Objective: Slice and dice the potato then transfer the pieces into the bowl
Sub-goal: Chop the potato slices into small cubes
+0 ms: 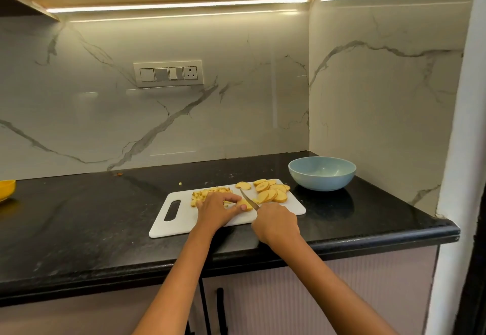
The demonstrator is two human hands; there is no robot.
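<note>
A white cutting board [181, 225] lies on the black counter. Round potato slices [273, 194] are fanned out on its far right part, and a pile of diced pieces [207, 192] sits at its far middle. My left hand [218, 209] presses a potato slice [246, 206] flat on the board with its fingertips. My right hand [276, 225] grips a knife [248, 200] whose blade points away from me and rests against that slice. A pale blue bowl [322, 180] stands empty beyond the board's right end.
A yellow dish [6, 187] shows at the counter's left edge. One stray potato bit [180, 183] lies on the counter behind the board. Marble walls close the back and right side. The counter's front edge [236, 263] runs under my forearms.
</note>
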